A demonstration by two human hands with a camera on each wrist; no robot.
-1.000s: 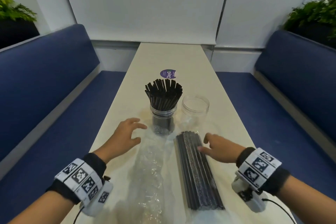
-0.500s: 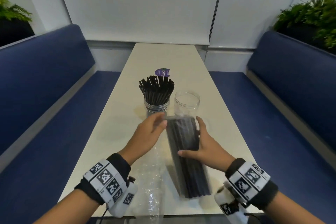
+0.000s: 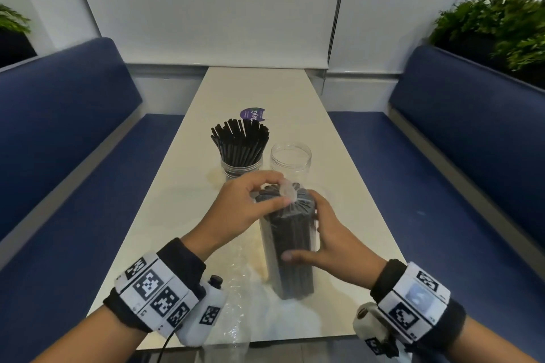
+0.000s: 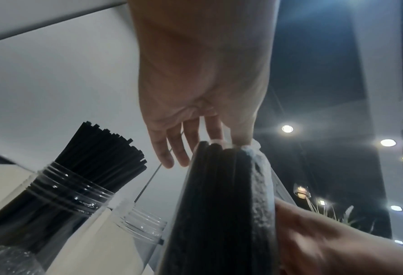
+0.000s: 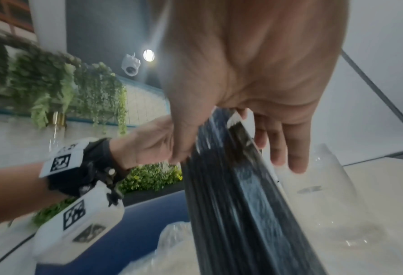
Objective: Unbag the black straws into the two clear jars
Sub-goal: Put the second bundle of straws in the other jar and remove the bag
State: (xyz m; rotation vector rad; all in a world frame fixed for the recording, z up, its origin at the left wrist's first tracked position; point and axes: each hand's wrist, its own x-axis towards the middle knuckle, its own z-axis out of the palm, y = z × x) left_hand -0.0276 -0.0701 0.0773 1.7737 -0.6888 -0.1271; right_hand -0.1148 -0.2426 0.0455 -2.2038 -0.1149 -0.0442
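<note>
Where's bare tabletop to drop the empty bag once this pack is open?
Bare table lies left of the left hand, and right of the right hand to the edge. Beyond the sticker is bare too. The middle is crowded: full jar, empty jar, pack, spent wrap.

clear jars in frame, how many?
2. Left jar stands mid-table, full of black straws; empty jar stands just to its right, behind the bagged bundle. None appear hidden.

My left hand (image 3: 239, 209) pinches with thumb and fingertips, wrist raised. My right hand (image 3: 330, 240) curls in a grip, thumb forward.
</note>
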